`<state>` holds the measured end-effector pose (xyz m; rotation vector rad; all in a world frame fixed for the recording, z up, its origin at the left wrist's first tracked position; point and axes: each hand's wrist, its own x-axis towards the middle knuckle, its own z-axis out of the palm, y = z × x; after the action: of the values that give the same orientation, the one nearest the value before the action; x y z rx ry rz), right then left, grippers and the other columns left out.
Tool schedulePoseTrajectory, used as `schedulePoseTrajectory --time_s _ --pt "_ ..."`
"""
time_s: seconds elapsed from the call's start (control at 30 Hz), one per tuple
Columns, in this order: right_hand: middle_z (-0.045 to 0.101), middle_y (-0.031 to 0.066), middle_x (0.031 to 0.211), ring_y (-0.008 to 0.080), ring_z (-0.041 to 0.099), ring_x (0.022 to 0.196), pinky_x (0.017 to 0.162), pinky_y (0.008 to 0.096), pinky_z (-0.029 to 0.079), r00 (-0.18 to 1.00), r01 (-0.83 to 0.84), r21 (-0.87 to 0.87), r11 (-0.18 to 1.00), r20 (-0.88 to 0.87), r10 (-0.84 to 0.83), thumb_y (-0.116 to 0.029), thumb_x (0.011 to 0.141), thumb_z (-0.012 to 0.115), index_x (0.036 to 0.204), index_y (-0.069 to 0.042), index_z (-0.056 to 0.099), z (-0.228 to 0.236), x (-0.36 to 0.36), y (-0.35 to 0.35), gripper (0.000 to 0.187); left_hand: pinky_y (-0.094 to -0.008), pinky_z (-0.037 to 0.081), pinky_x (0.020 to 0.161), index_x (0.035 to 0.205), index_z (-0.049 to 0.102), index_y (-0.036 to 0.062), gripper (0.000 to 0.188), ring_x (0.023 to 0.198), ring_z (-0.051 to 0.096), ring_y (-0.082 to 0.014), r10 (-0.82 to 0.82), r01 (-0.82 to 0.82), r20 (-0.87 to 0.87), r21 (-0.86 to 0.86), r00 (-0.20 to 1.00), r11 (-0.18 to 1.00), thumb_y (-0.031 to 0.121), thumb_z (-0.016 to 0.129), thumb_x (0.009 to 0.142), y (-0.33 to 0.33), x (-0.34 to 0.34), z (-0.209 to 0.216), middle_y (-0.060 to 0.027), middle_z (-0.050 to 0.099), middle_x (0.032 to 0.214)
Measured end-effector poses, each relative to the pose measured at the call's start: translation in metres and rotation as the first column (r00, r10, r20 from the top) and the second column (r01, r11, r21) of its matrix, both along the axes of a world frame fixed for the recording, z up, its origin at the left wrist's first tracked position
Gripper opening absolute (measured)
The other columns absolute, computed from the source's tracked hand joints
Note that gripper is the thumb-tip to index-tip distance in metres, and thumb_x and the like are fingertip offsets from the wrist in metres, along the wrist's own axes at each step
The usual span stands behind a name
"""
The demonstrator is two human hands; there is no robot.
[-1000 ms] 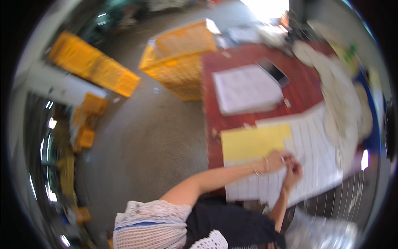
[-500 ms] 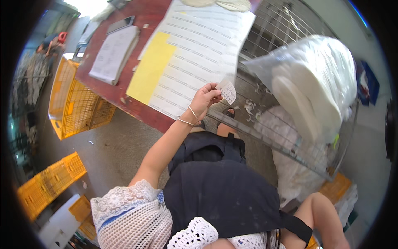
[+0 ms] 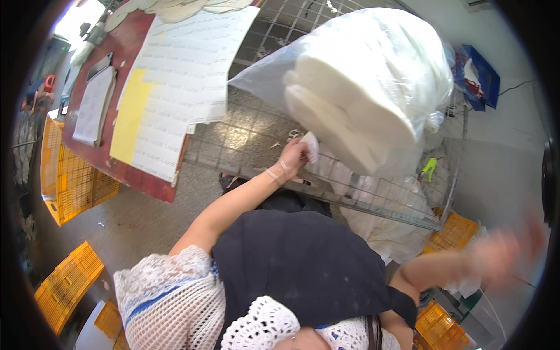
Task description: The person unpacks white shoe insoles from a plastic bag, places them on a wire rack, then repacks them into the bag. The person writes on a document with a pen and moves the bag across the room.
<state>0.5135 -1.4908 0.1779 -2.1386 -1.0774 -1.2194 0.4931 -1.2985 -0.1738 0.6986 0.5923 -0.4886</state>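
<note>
My left hand (image 3: 293, 158) pinches a small white paper label (image 3: 311, 147) with its fingertips, just beside the clear plastic bag (image 3: 373, 70). White, flat, sole-shaped pieces (image 3: 350, 116) fill that bag, which lies on a wire rack (image 3: 326, 195). My right hand (image 3: 499, 256) is out at the far right, smeared by motion. Something reddish shows blurred near its fingers, and I cannot make out what it is. White printed sheets (image 3: 175, 87) with a yellow strip (image 3: 133, 116) lie on the red table (image 3: 157, 185) to the left.
A notepad (image 3: 93, 108) lies on the table's left side, with pale flat pieces (image 3: 186, 9) at its far edge. Yellow crates (image 3: 69, 280) stand on the floor at left, and another yellow crate (image 3: 452, 230) at right. A blue bin (image 3: 481, 79) and a green clip (image 3: 430, 168) are near the rack.
The view has swung right, toward the bagged pieces. My left hand, still pinching the label, is now beside the bag. My right hand has come into view at the right, moving fast.
</note>
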Motion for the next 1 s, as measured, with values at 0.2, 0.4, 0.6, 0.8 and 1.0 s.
schedulePoseTrajectory --time_s 0.2,0.4,0.6,0.8,1.0 --pt "0.064 0.0226 0.09 0.0342 0.059 0.082 0.075 0.0385 0.047 0.047 0.024 -0.518 0.855 -0.854 -0.519 -0.036 0.083 0.053 0.103 0.007 0.057 -0.207 0.073 -0.103 0.048 -0.0357 0.045 0.084 0.106 0.049 0.0041 0.032 0.089 0.056 -0.0181 -0.015 0.017 0.027 -0.078 1.0 0.997 0.003 0.042 0.075 -0.008 -0.007 -0.005 -0.0048 0.055 0.098" --pt "0.059 0.0083 0.056 0.0132 0.058 0.054 0.05 0.0259 0.044 -0.228 0.106 0.171 0.98 -0.955 0.191 -0.013 0.085 0.05 0.066 0.004 0.059 -0.182 0.117 -0.054 0.028 -0.0306 0.042 0.081 0.097 0.052 0.0036 0.032 0.087 0.054 -0.0193 -0.087 0.087 0.124 0.002 0.989 0.996 0.0 0.045 0.067 -0.016 -0.024 0.027 -0.005 0.054 0.087" --pt "0.063 0.011 0.066 0.013 0.055 0.055 0.051 0.0246 0.041 -0.203 -0.117 0.649 0.752 -0.757 0.622 -0.019 0.09 0.052 0.064 -0.003 0.056 -0.124 0.187 0.025 0.031 -0.0297 0.036 0.073 0.085 0.046 0.0093 0.022 0.074 0.042 -0.0159 0.271 -0.243 0.251 -0.139 0.929 0.96 0.004 0.048 0.064 -0.046 -0.023 0.094 -0.001 0.041 0.077" --pt "0.064 0.0106 0.07 0.0102 0.056 0.057 0.052 0.0206 0.042 -0.028 0.05 0.733 0.678 -0.678 0.734 -0.017 0.089 0.056 0.068 -0.004 0.059 -0.118 0.238 0.07 0.025 -0.0308 0.039 0.077 0.099 0.048 0.0072 0.026 0.079 0.048 -0.0153 0.555 -0.545 0.339 -0.132 0.76 0.828 0.007 0.057 0.074 -0.039 -0.01 0.13 -0.0017 0.048 0.085" --pt "0.053 0.0057 0.068 0.0116 0.047 0.059 0.051 0.021 0.035 -0.03 0.118 0.933 0.339 -0.338 0.941 -0.012 0.086 0.057 0.081 -0.002 0.049 -0.074 0.293 0.057 0.013 -0.0277 0.041 0.087 0.109 0.05 0.0036 0.032 0.091 0.055 -0.0131 0.575 -0.629 0.391 0.014 0.719 0.777 0.001 0.055 0.077 -0.013 -0.001 0.133 -0.0036 0.057 0.098"
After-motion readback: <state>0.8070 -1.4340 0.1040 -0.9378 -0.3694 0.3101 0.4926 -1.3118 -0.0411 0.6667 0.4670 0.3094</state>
